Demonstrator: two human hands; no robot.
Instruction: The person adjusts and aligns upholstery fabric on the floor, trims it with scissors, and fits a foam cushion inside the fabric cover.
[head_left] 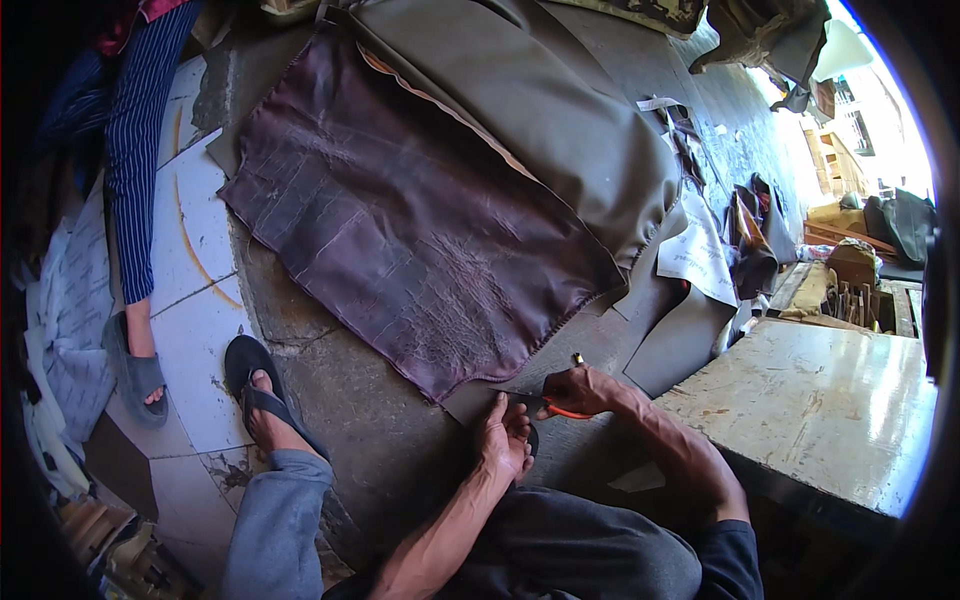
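A dark red-brown leather piece (400,220), creased and wrinkled, lies over a grey-brown sheet (475,398) of smooth material, whose edge shows below it. My right hand (583,390) grips a pair of scissors (565,411) with orange handles; the blades point left toward the sheet's edge. A small slim thing with a light tip (578,359) sticks up by the same hand, its kind unclear. Close to the blades, my left hand (507,440) is curled palm up, its thumb and fingers at the grey-brown sheet's near edge. Exactly how they pinch it is partly hidden.
A broad fold of grey-brown material (530,110) lies behind the leather. To the right stands a worn low table (810,400), with scraps and a white printed sheet (697,255) beyond it. Another person's striped trouser leg (145,150) and sandalled foot (140,375) are at left.
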